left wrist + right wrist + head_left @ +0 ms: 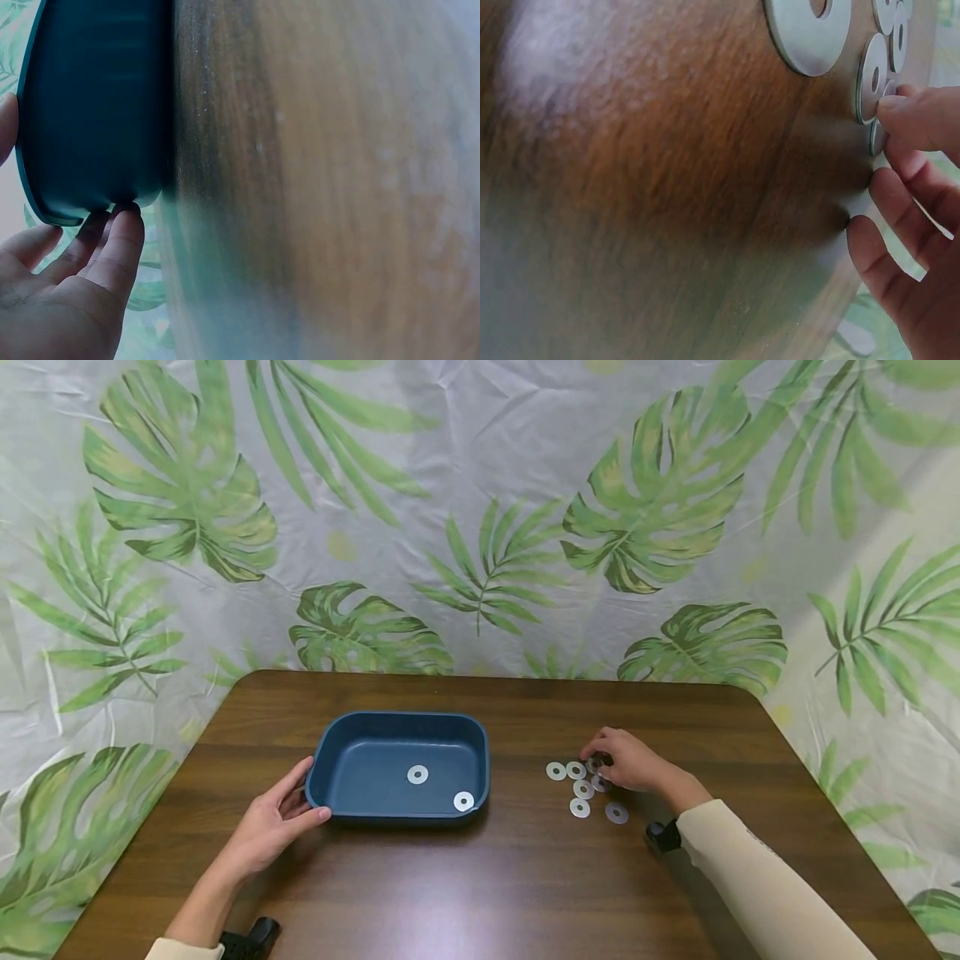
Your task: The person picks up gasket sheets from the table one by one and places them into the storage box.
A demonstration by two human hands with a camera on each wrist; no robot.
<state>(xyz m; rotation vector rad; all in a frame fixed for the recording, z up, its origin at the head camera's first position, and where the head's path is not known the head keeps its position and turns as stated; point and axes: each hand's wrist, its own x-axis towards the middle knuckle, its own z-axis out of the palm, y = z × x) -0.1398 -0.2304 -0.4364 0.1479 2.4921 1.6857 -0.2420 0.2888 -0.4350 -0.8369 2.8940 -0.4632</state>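
Note:
A dark blue rectangular tray (397, 717) stands on the table's left half, with two flat metal washers (417, 774) lying inside it. My left hand (262, 827) holds the tray's near left corner, thumb on the near wall and fingers against the end wall (97, 150). To the right of the tray, several washers (580, 807) lie in a loose cluster. My right hand (633, 760) is at the cluster's far right side, its thumb and index finger pinching at a washer (594, 765) on the tabletop. The fingers partly cover that washer. Its other fingertips touch the wood.
The wooden table (465, 893) has a rounded far edge against a leaf-patterned cloth (487, 568). A single washer (617, 812) lies a little apart, near the right wrist. Each wrist carries a black camera mount (663, 837).

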